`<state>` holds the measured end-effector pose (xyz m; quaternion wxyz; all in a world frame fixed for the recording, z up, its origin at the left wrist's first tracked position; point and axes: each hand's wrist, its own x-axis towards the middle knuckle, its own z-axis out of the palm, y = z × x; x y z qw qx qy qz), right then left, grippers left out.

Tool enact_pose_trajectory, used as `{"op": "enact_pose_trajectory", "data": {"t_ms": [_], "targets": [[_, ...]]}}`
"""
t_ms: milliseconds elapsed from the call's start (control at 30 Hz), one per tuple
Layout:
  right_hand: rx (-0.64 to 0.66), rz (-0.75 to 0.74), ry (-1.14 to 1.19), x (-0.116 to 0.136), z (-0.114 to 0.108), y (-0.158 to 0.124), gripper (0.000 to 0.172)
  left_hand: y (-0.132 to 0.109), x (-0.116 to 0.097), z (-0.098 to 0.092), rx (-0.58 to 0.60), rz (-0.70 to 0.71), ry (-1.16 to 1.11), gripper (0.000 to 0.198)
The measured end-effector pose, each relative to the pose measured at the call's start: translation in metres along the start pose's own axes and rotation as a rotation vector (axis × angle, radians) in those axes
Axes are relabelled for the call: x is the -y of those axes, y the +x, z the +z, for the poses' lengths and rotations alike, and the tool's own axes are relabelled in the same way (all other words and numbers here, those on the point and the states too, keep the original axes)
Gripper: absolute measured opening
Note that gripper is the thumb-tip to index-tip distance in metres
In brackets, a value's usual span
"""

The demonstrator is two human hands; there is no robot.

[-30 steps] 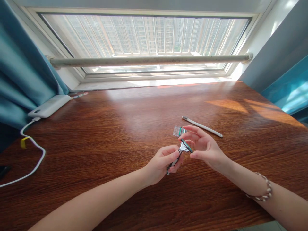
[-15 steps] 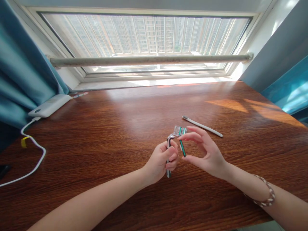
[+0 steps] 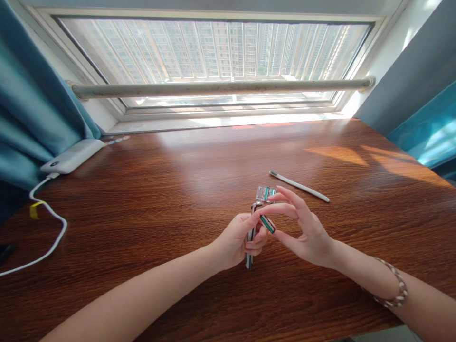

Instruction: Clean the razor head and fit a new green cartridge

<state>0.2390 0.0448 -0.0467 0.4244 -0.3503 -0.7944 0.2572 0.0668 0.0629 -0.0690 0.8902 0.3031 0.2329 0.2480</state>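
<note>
My left hand [image 3: 237,240] is closed around a black and silver razor handle [image 3: 249,260], whose bare head end points up and away. Between the thumb and a fingertip of my right hand [image 3: 308,232] is a small black and green razor cartridge [image 3: 267,224]. The cartridge is tilted and sits close beside the left fingers, right of the handle; whether the left fingertips touch it, I cannot tell. Just beyond both hands lies a clear plastic case [image 3: 261,192] with green-striped cartridges in it, partly covered by the right fingers.
A white toothbrush [image 3: 299,185] lies beyond my right hand on the brown wooden table [image 3: 160,190]. At the far left are a white power bank [image 3: 73,156] and its white cable [image 3: 64,228] with a yellow tag. A window with a rail [image 3: 221,88] is behind the table.
The cartridge has turned to a more slanted angle and come nearer the left fingers. The left thumb has shifted up, and the razor handle has moved slightly.
</note>
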Motion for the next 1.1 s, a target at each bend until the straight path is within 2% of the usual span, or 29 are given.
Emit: {"op": "enact_pose_trajectory", "data": {"t_ms": [300, 400, 467, 600, 733, 833, 967, 1100], "targets": [[0.047, -0.029, -0.023, 0.0027, -0.0038, 0.0009, 0.073, -0.0029, -0.0052, 0.001, 0.086, -0.036, -0.064, 0.039], [-0.002, -0.012, -0.012, 0.0032, -0.0039, 0.0012, 0.07, -0.004, -0.0068, 0.0014, 0.107, -0.03, -0.077, 0.038], [-0.088, 0.02, 0.008, 0.0027, -0.0036, 0.0004, 0.061, -0.0041, -0.0073, 0.0006, 0.101, -0.006, -0.086, 0.036], [-0.251, 0.111, 0.078, 0.0025, -0.0031, -0.0036, 0.031, -0.0033, -0.0068, -0.0016, 0.072, 0.08, -0.116, 0.039], [-0.265, 0.184, 0.005, 0.005, -0.0022, -0.0073, 0.016, -0.0027, -0.006, -0.0013, 0.06, 0.13, -0.105, 0.04], [-0.233, 0.184, -0.005, 0.0076, -0.0008, -0.0074, 0.015, -0.003, -0.0062, 0.0001, 0.065, 0.125, -0.09, 0.04], [-0.211, 0.109, 0.016, 0.0089, 0.0005, -0.005, 0.018, -0.0033, -0.0066, 0.0008, 0.079, 0.108, -0.066, 0.04], [-0.209, 0.143, 0.033, 0.0069, 0.0004, -0.0058, 0.021, -0.0029, -0.0069, 0.0013, 0.081, 0.107, -0.075, 0.042]]}}
